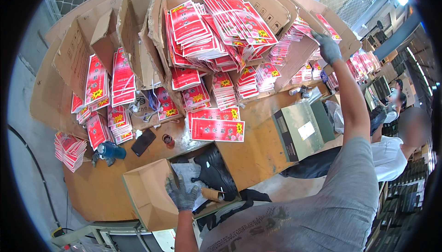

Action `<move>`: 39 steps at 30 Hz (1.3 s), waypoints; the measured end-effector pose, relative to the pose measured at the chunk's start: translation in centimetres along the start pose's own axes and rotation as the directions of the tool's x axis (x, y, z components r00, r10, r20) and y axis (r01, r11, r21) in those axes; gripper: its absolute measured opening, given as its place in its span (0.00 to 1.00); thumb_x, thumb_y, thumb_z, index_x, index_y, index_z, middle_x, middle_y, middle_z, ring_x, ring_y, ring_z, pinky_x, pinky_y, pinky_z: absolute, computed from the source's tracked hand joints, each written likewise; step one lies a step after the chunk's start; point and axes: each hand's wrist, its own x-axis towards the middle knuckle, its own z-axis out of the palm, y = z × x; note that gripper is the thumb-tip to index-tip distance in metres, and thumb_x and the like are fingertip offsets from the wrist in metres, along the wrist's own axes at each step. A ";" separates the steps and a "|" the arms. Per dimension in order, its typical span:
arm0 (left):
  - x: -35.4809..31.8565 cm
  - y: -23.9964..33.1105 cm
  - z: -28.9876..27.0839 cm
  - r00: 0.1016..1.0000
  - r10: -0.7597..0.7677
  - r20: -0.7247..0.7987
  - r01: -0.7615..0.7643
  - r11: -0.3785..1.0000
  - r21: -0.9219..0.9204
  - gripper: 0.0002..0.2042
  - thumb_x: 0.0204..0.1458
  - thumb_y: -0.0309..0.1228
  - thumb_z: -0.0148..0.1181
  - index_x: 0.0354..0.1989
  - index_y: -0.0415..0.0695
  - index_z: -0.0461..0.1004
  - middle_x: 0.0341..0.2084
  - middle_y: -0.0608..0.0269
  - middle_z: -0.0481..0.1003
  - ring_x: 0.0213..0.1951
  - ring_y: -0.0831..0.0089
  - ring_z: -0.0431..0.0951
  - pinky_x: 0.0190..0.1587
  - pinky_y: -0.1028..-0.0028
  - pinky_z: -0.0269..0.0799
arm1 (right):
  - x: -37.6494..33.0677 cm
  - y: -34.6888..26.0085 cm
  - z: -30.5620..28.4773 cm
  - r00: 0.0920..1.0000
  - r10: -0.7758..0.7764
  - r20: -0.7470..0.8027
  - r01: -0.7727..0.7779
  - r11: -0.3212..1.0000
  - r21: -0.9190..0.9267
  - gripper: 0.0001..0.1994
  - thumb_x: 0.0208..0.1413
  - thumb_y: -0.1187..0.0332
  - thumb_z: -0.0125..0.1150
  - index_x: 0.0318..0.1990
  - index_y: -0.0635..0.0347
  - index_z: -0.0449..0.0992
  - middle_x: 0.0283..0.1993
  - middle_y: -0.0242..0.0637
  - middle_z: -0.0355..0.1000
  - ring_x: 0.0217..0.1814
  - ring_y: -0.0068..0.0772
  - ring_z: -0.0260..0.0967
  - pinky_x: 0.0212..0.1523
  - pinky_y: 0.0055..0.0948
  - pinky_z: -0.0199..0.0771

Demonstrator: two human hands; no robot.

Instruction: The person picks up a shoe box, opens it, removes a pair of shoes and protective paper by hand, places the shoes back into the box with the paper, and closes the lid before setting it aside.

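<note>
Crowding wooden table (258, 153): red packets (216, 130), cardboard boxes (138, 40).

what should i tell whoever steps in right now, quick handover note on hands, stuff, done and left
Left hand, gloved, rests on the open cardboard box at the near table edge; black shoes and white paper lie in it.
Right hand, gloved, reaches up to the red flat packs stacked in the big cartons; whether its fingers grip one cannot be told.
Done: shoes in the box.
Left: box not yet closed; two red packs lie loose on the table.
</note>
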 end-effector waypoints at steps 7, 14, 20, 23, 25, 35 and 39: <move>0.6 0.6 -0.7 0.999 0.042 -0.027 -0.039 0.994 0.104 0.55 0.42 0.64 0.64 0.76 0.49 0.47 0.76 0.48 0.43 0.75 0.45 0.43 0.75 0.47 0.34 | -14.1 -9.5 -4.6 0.775 0.507 -0.377 -0.313 0.826 0.468 0.14 0.66 0.64 0.57 0.56 0.58 0.75 0.46 0.40 0.79 0.44 0.38 0.76 0.46 0.36 0.76; 0.0 -0.4 -0.9 0.996 0.054 -0.069 -0.058 0.997 -0.059 0.46 0.46 0.58 0.66 0.73 0.53 0.59 0.73 0.44 0.50 0.74 0.43 0.46 0.72 0.42 0.37 | -31.6 -37.7 -6.6 0.961 -0.258 -0.103 0.273 0.810 0.519 0.13 0.57 0.70 0.58 0.49 0.56 0.78 0.51 0.40 0.78 0.50 0.40 0.76 0.45 0.38 0.77; 0.4 -0.5 -0.6 0.999 0.031 -0.008 -0.031 0.999 0.021 0.42 0.45 0.50 0.67 0.70 0.51 0.62 0.73 0.46 0.51 0.73 0.42 0.48 0.72 0.41 0.39 | -39.6 -52.2 -1.3 0.642 -0.764 0.059 0.416 0.412 0.811 0.22 0.47 0.67 0.64 0.53 0.56 0.77 0.62 0.40 0.72 0.65 0.42 0.67 0.59 0.40 0.71; 0.6 -0.2 -0.6 1.000 0.025 -0.006 -0.024 0.997 0.068 0.39 0.46 0.47 0.65 0.69 0.51 0.63 0.73 0.47 0.52 0.73 0.41 0.49 0.72 0.41 0.41 | -38.9 -52.7 -2.0 0.625 -0.776 0.079 0.343 0.364 0.866 0.27 0.43 0.61 0.69 0.55 0.57 0.76 0.64 0.41 0.71 0.68 0.44 0.64 0.62 0.43 0.69; 0.7 -0.2 -0.6 0.999 0.042 0.002 -0.042 0.997 0.070 0.38 0.47 0.48 0.64 0.69 0.51 0.63 0.73 0.46 0.52 0.72 0.40 0.50 0.72 0.40 0.41 | -39.1 -52.5 -2.4 0.641 -0.759 0.112 0.305 0.386 0.871 0.26 0.44 0.57 0.70 0.52 0.58 0.78 0.64 0.41 0.71 0.68 0.45 0.63 0.64 0.45 0.66; -8.6 -1.5 -10.7 0.768 -0.059 0.637 0.435 0.779 -0.452 0.19 0.58 0.43 0.59 0.50 0.43 0.78 0.51 0.49 0.77 0.51 0.56 0.77 0.53 0.59 0.75 | -40.1 -53.9 -2.8 0.887 0.040 0.460 -0.306 0.797 0.520 0.54 0.38 0.44 0.78 0.67 0.73 0.60 0.69 0.63 0.56 0.69 0.60 0.58 0.70 0.49 0.59; -15.0 -4.7 -6.6 0.264 -0.127 0.956 0.899 -0.327 -0.292 0.22 0.60 0.47 0.58 0.54 0.43 0.75 0.53 0.53 0.77 0.50 0.60 0.78 0.50 0.62 0.77 | -40.2 -54.3 0.6 0.595 0.073 0.800 -0.679 0.578 0.452 0.71 0.33 0.41 0.81 0.73 0.79 0.39 0.74 0.70 0.46 0.77 0.62 0.48 0.74 0.43 0.54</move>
